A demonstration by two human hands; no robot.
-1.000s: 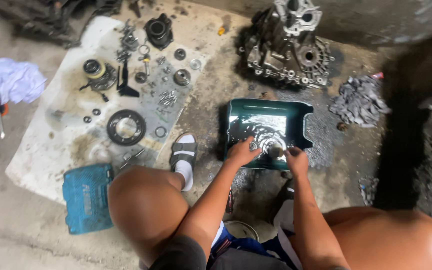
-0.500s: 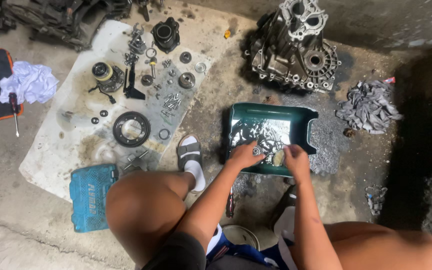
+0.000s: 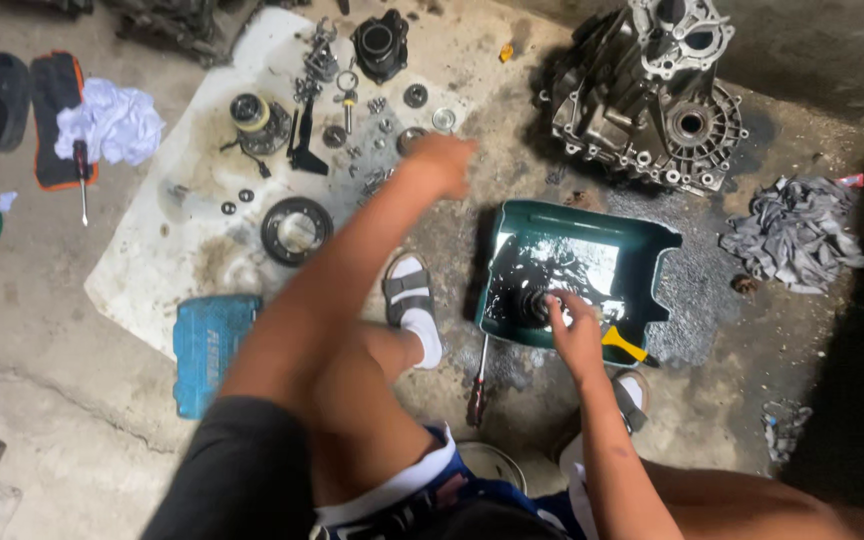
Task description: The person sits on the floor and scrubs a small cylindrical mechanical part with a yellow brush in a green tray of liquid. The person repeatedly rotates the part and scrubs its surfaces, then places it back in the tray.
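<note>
1. The round dark part (image 3: 532, 303) in the green tray (image 3: 652, 240) is half under black oily liquid, so its shape is hard to make out. The left hand (image 3: 442, 160) is blurred; I cannot tell if its fingers are spread or holding something.
2. Half a second ago both hands were together in the tray. Now the left hand has gone out over the white sheet (image 3: 152, 270), above the small washers and bearings (image 3: 414, 96) lying there.
3. The right hand (image 3: 577, 335) remains in the tray. Its fingers (image 3: 557, 300) are bent and touch the round dark part from the right side; a firm pinch is not clear.
4. A yellow-handled tool (image 3: 624, 345) sticks out just beside the right hand, partly covered by it.
5. The grey gearbox housing (image 3: 652, 100) stands on the floor behind the tray.
</note>
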